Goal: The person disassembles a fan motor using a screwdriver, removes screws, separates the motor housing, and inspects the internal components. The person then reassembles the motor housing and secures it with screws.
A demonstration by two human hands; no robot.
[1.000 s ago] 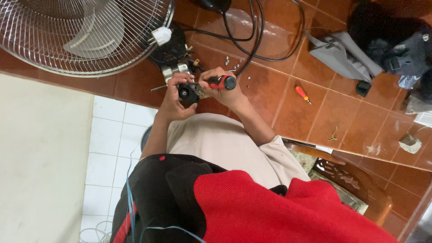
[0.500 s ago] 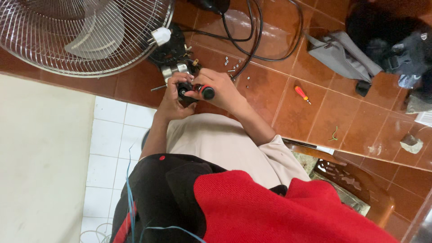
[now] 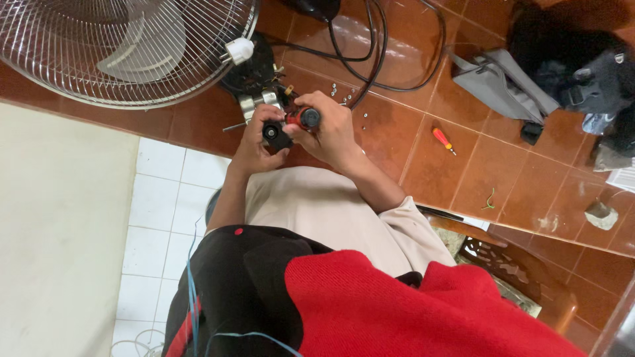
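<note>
Head view, looking down over the person's chest and lap. The left hand [image 3: 254, 142] is curled around a small black part [image 3: 274, 135] with a round hole in its face, fingers wrapped behind it and the thumb along its side. The right hand [image 3: 329, 129] is closed around a screwdriver [image 3: 304, 118] with a red and black handle; the handle's round butt points up at the camera and the shaft, hidden by the fingers, is aimed toward the black part. Both hands meet above the person's knees, the part and the screwdriver touching or just beside each other.

Just beyond the hands, on the red-brown tiled floor [image 3: 397, 125], stands a metal fan motor [image 3: 259, 100], with a thin rod sticking out to its left. A white plug [image 3: 239, 49] lies near it, against the wire grille of a fan [image 3: 119, 46] whose pale blades show through. Black cables [image 3: 370, 46] loop across the tiles, and a few small screws [image 3: 344, 98] lie scattered beside them. A second, small screwdriver [image 3: 443, 140] with a red handle lies well apart on the right. A grey bag [image 3: 496, 82] and dark clothing [image 3: 582, 59] sit at the top right. The person wears beige trousers [image 3: 331, 211] and a red and black top [image 3: 410, 311].
</note>
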